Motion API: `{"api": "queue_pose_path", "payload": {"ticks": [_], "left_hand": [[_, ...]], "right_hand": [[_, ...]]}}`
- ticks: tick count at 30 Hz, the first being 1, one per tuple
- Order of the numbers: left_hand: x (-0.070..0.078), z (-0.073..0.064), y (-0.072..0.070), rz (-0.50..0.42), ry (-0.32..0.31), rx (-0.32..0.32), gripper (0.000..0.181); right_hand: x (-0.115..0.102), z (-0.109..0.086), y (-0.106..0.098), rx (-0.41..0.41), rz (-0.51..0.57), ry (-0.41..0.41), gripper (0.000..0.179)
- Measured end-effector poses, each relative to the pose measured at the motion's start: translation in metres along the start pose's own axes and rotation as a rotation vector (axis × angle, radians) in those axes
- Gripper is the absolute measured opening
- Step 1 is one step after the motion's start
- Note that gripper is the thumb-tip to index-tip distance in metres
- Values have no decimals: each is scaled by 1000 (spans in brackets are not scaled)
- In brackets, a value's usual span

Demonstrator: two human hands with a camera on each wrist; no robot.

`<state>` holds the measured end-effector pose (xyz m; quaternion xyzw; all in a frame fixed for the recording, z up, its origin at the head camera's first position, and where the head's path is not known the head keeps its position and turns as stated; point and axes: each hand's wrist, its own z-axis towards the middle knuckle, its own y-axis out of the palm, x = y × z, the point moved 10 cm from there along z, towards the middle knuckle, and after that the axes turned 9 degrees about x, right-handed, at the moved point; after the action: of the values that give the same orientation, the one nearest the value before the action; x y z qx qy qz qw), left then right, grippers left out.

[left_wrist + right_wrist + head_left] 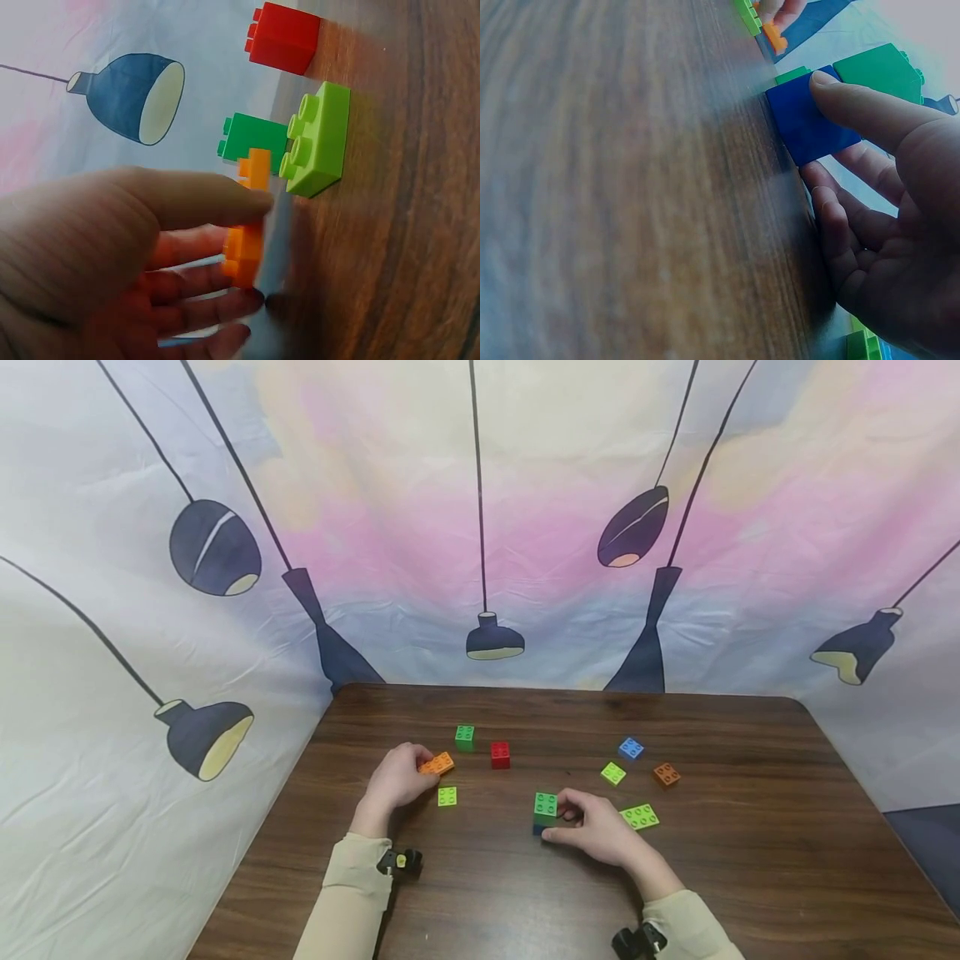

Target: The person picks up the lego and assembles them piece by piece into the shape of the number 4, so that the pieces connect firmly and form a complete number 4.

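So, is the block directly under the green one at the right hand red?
No, the right wrist view shows the green block at the right hand sitting on a blue block.

The counter (465, 902) (dark wood grain, rounded far corners) carries one green block (465, 738), one red block (500, 755), one blue block (631, 748), one brown block (666, 774) and three lime blocks (613, 773), all stud-side up.
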<state>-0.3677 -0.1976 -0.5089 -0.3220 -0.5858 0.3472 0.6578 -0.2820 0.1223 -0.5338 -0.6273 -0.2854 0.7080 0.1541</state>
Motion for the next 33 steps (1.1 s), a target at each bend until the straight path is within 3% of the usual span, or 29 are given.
{"api": "queue_pose_path", "payload": {"ticks": [5, 11, 14, 22, 33], "left_hand": [[7, 3, -3, -113, 29, 47, 35], [24, 2, -8, -173, 81, 62, 35], [35, -1, -9, -197, 94, 52, 37], [70, -13, -3, -258, 189, -50, 43], [80, -19, 3, -279, 226, -42, 42]], "right_hand": [[0, 0, 0, 1, -3, -1, 40], [0, 1, 0, 1, 1, 1, 40], [0, 1, 0, 0, 1, 4, 39], [0, 0, 0, -2, 3, -9, 40], [2, 1, 1, -2, 7, -9, 39]]}}
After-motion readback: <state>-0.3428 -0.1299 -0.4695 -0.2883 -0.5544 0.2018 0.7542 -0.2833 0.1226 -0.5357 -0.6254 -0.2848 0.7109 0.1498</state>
